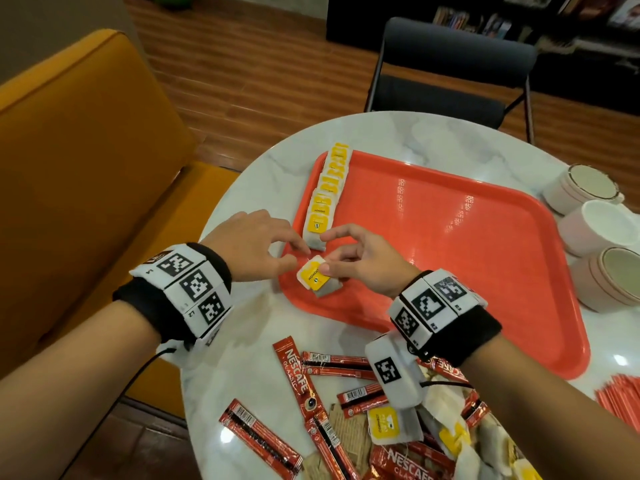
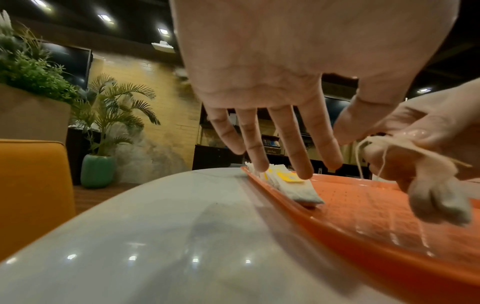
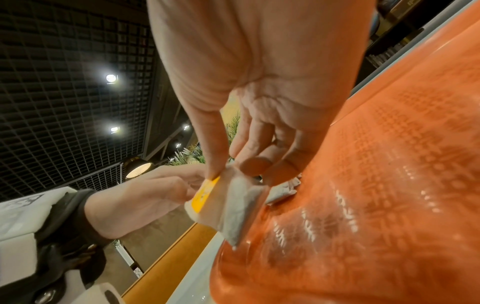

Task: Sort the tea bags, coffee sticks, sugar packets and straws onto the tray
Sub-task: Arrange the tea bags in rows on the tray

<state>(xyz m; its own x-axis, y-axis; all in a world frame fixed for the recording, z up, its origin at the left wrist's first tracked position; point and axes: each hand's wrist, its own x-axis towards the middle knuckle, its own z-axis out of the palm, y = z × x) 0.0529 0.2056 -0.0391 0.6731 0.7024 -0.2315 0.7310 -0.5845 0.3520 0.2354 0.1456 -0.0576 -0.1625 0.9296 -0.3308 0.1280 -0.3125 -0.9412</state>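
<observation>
Over the near left corner of the orange-red tray (image 1: 450,237) (image 2: 363,216) (image 3: 376,185), my right hand (image 1: 330,261) (image 3: 232,167) pinches a tea bag (image 1: 313,277) (image 2: 436,197) (image 3: 233,205) with a yellow tag. The bag hangs just above the tray floor, its string looped at my fingers. A row of tea bags (image 1: 327,192) (image 2: 293,185) lies along the tray's left edge. My left hand (image 1: 299,256) (image 2: 285,154) reaches in with straight fingers, and its fingertips touch the row's nearest bag.
Red coffee sticks (image 1: 298,375) and loose tea bags (image 1: 388,424) lie heaped on the white marble table (image 1: 242,341) near me. Three white cups (image 1: 602,226) stand right of the tray, with a stack of red packets (image 1: 620,393) below them. An orange sofa (image 1: 69,168) is at left and a black chair (image 1: 450,64) behind.
</observation>
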